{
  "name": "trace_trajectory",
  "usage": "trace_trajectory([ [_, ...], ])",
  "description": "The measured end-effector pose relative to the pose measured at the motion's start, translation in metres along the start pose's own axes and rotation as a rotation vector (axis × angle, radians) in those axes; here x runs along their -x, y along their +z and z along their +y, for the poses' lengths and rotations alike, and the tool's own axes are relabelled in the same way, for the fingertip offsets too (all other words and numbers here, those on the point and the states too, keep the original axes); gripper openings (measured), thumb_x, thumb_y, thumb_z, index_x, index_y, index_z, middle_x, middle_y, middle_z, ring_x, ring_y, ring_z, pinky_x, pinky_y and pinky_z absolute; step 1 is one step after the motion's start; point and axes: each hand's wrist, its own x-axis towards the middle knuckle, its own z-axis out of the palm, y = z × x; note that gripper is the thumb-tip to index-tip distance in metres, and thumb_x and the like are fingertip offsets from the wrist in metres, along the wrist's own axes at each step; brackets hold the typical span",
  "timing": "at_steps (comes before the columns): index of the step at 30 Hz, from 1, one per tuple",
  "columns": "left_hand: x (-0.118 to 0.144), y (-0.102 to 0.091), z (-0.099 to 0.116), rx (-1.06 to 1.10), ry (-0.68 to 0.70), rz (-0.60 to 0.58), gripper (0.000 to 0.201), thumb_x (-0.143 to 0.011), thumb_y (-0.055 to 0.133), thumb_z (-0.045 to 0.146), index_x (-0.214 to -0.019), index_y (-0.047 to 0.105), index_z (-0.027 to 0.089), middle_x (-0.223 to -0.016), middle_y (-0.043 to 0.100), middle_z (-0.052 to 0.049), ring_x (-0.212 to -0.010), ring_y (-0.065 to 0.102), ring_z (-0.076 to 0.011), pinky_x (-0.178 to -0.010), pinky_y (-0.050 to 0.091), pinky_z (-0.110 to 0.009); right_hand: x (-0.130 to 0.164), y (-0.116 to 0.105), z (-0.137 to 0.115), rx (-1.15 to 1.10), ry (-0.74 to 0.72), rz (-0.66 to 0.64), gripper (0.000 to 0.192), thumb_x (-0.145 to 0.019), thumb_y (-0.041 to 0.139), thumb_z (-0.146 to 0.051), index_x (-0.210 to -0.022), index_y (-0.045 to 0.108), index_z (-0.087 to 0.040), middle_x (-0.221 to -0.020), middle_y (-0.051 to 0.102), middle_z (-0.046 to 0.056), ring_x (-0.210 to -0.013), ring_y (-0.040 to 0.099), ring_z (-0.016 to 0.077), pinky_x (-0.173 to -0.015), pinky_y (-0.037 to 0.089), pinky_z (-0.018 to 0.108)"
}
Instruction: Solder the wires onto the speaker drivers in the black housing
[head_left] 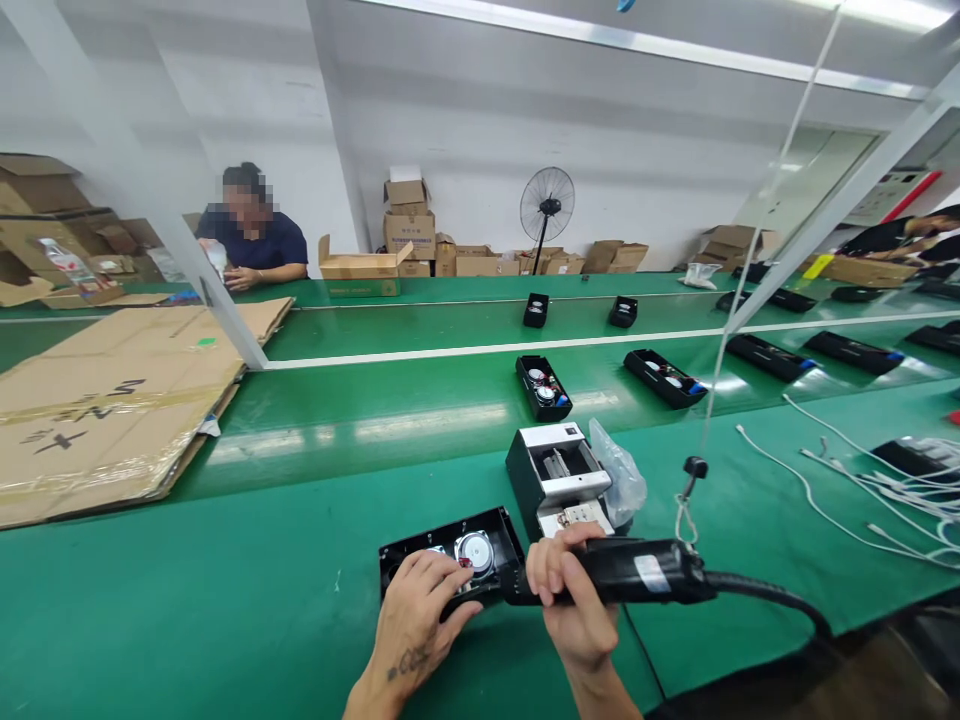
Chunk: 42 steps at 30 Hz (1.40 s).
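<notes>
My left hand rests over the near side of an open black speaker housing, with its fingers curled onto it and the thumb at its edge. Inside the housing a round silver speaker driver shows, and my fingers partly cover another one. In my right hand is a black electric screwdriver, lying nearly level with its tip at the housing's right end. The exact tip contact is hard to see. Just beyond the screwdriver stands a black and white screw feeder, with a clear plastic bag against its right side.
A screwdriver cable runs right, and a hanging cord holds the tool. More housings sit on the green belt. White cables lie at right, flattened cardboard at left. A co-worker sits across.
</notes>
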Motion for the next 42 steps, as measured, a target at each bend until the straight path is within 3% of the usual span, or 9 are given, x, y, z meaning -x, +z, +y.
trace_trajectory([
  [5,-0.008,-0.007,0.001,0.114,0.055,0.045,0.024,-0.117,0.058,0.028,-0.104,0.079,0.025,-0.086,0.084,0.001,-0.089,0.08,-0.0178,-0.093,0.066,-0.035,-0.001,0.003,-0.007,-0.047,-0.004,0.027,0.005,-0.101,0.068,-0.03,-0.103,0.072,-0.029,-0.057,0.044,-0.008,-0.038,0.035,0.0119,-0.041,0.039,0.026],
  [19,-0.006,-0.006,0.003,0.126,0.021,0.036,0.029,-0.119,0.055,0.033,-0.105,0.08,0.029,-0.089,0.085,0.005,-0.09,0.079,-0.0168,-0.094,0.062,-0.036,0.005,0.005,-0.003,-0.053,-0.007,-0.011,0.007,-0.104,0.064,-0.028,-0.104,0.071,-0.03,-0.058,0.043,-0.008,-0.04,0.038,0.0108,-0.044,0.041,0.023],
  [22,0.0,-0.001,0.001,0.034,-0.049,-0.013,0.023,-0.112,0.067,0.051,-0.116,0.08,0.032,-0.096,0.085,0.003,-0.101,0.079,-0.0233,-0.101,0.062,-0.046,0.006,0.003,0.0,-0.01,-0.028,-0.043,0.009,-0.106,0.063,-0.027,-0.108,0.07,-0.031,-0.058,0.044,-0.008,-0.042,0.041,0.0111,-0.046,0.043,0.022],
  [25,0.007,0.005,0.0,-0.088,-0.134,-0.136,0.05,-0.095,0.085,0.067,-0.126,0.076,0.028,-0.106,0.085,-0.003,-0.116,0.078,-0.0339,-0.113,0.059,-0.06,0.005,-0.001,0.004,0.074,-0.089,-0.072,0.006,-0.108,0.065,-0.027,-0.112,0.068,-0.031,-0.059,0.048,-0.008,-0.044,0.044,0.0119,-0.047,0.045,0.023],
  [30,0.017,0.014,-0.004,-0.208,-0.137,-0.293,0.035,-0.097,0.087,0.038,-0.125,0.071,0.026,-0.107,0.085,-0.002,-0.117,0.078,-0.0314,-0.12,0.057,-0.059,0.006,-0.009,0.015,0.196,-0.076,-0.12,0.008,-0.109,0.07,-0.032,-0.112,0.063,-0.03,-0.063,0.055,-0.009,-0.046,0.051,0.0121,-0.045,0.047,0.022],
  [35,0.017,0.015,-0.004,-0.196,-0.116,-0.265,0.03,-0.093,0.089,0.03,-0.116,0.07,0.026,-0.101,0.083,0.001,-0.105,0.079,-0.0275,-0.117,0.06,-0.054,0.008,-0.014,0.024,0.211,-0.046,-0.16,0.008,-0.111,0.069,-0.033,-0.113,0.062,-0.029,-0.064,0.055,-0.009,-0.047,0.054,0.012,-0.046,0.05,0.022],
  [42,0.017,0.016,-0.004,-0.186,-0.101,-0.249,0.026,-0.096,0.087,0.03,-0.114,0.069,0.026,-0.102,0.083,0.001,-0.105,0.08,-0.0269,-0.116,0.06,-0.054,0.009,-0.016,0.027,0.234,-0.028,-0.172,0.011,-0.111,0.069,-0.035,-0.112,0.061,-0.029,-0.063,0.055,-0.01,-0.048,0.054,0.011,-0.048,0.049,0.021],
])
